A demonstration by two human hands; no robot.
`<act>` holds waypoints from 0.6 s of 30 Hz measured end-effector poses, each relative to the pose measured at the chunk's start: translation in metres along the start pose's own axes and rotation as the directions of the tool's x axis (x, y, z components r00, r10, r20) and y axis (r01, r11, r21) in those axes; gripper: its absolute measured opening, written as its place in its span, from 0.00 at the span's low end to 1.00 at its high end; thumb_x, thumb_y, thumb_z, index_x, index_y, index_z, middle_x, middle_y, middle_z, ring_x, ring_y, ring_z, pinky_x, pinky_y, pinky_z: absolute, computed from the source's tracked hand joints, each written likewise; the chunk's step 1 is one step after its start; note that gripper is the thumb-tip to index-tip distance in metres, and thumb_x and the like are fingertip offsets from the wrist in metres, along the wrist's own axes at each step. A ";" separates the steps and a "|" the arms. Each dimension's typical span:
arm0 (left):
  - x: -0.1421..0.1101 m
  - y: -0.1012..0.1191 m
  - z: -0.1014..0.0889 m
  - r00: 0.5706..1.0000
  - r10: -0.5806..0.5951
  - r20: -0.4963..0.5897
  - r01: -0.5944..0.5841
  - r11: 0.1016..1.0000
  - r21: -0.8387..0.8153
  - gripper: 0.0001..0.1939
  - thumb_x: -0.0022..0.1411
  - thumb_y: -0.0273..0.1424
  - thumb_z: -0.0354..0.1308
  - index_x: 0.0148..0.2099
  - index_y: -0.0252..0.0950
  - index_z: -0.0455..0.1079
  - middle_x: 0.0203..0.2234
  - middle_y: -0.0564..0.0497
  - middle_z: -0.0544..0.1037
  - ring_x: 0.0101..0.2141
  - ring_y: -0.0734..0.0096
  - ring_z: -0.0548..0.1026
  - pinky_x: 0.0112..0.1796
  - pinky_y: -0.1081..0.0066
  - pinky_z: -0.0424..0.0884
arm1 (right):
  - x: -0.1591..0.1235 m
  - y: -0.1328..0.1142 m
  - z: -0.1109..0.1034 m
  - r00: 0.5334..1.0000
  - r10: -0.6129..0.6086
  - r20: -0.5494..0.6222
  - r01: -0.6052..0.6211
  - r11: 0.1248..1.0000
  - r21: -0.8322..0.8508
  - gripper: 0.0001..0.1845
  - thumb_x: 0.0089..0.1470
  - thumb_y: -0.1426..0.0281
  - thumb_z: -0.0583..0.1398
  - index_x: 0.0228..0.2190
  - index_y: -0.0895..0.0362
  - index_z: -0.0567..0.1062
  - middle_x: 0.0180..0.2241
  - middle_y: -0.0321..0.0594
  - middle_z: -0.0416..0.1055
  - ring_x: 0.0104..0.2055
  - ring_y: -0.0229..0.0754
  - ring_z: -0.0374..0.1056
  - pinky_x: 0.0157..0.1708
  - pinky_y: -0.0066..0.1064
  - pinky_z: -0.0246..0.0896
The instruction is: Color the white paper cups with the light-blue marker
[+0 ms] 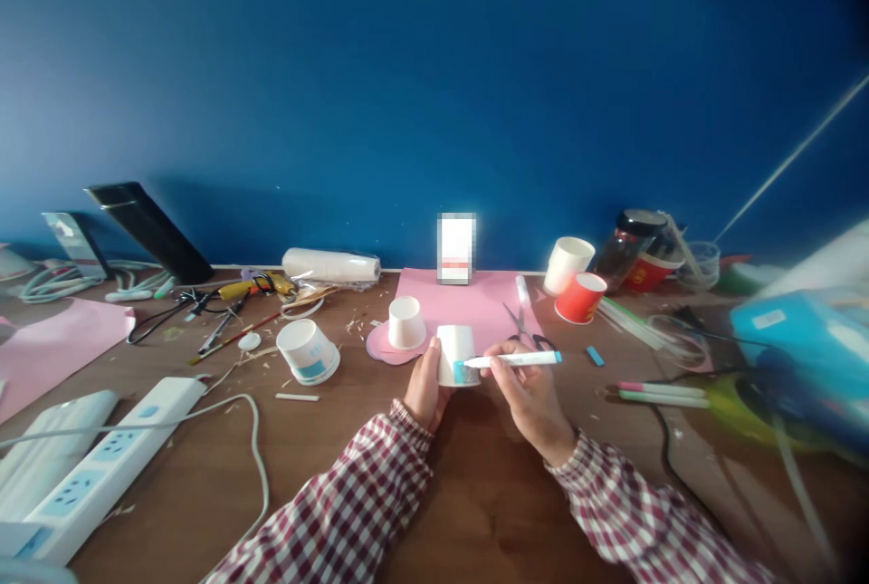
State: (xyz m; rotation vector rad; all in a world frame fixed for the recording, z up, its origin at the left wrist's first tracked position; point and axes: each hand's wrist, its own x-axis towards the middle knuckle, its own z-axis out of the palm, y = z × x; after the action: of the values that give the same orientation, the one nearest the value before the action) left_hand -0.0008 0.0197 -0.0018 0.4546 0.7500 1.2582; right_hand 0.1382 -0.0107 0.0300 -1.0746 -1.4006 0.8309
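My left hand (426,385) is closed around the left side of a white paper cup (454,344), which bears a blue-coloured patch low on its side. In my right hand (529,398) is a white marker (520,359) with a blue end. Its tip points left and meets the blue patch, or comes very close to it. Just left of the held cup, another small paper cup (405,323) stands upside down on a pink paper disc (380,345). Behind my right hand lie scissors (520,330), partly hidden by it.
Pink paper (468,299) lies behind the cup, with a phone-like blurred panel (456,244) upright at its back edge. A paper cup with blue print (307,350) and a power strip (112,453) are on the left. Red cup (580,298), markers (662,394) and a blue bag (787,335) are right.
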 end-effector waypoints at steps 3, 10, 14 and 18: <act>0.000 0.001 0.001 1.000 -0.024 -0.008 0.024 1.000 -0.007 0.21 0.61 0.46 0.60 0.39 0.30 0.72 0.29 0.45 0.78 0.30 0.65 0.76 0.36 0.65 0.74 | 0.000 0.002 -0.001 0.999 0.008 0.048 -0.009 1.000 0.010 0.13 0.59 0.60 0.59 0.31 0.57 0.73 0.24 0.37 0.73 0.28 0.40 0.71 0.29 0.30 0.68; -0.001 0.005 0.002 0.999 -0.045 0.001 0.045 0.998 -0.033 0.21 0.62 0.46 0.58 0.41 0.30 0.72 0.30 0.44 0.79 0.31 0.62 0.77 0.38 0.62 0.76 | 0.002 0.004 -0.001 0.997 0.062 0.036 -0.063 0.997 0.043 0.13 0.58 0.60 0.59 0.30 0.57 0.73 0.24 0.37 0.73 0.28 0.41 0.71 0.30 0.30 0.67; -0.002 0.006 0.002 0.999 -0.050 0.006 0.050 0.998 -0.038 0.22 0.64 0.47 0.55 0.41 0.29 0.71 0.29 0.43 0.78 0.31 0.61 0.77 0.37 0.61 0.76 | 0.002 0.006 -0.001 0.992 0.096 0.080 -0.100 0.994 0.051 0.13 0.58 0.60 0.59 0.29 0.57 0.74 0.24 0.37 0.73 0.28 0.41 0.71 0.30 0.30 0.66; -0.003 0.007 0.004 0.999 -0.046 -0.002 0.046 0.998 -0.047 0.19 0.67 0.42 0.53 0.43 0.29 0.71 0.31 0.42 0.79 0.33 0.61 0.78 0.39 0.60 0.76 | 0.003 0.007 0.000 0.993 0.115 0.016 -0.116 0.991 0.071 0.14 0.58 0.59 0.60 0.30 0.57 0.74 0.25 0.37 0.73 0.30 0.41 0.70 0.29 0.30 0.64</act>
State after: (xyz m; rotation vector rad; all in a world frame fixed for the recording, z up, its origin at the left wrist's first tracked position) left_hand -0.0030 0.0190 0.0070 0.3947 0.7283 1.2312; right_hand 0.1392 -0.0059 0.0247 -1.1048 -1.3180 0.9652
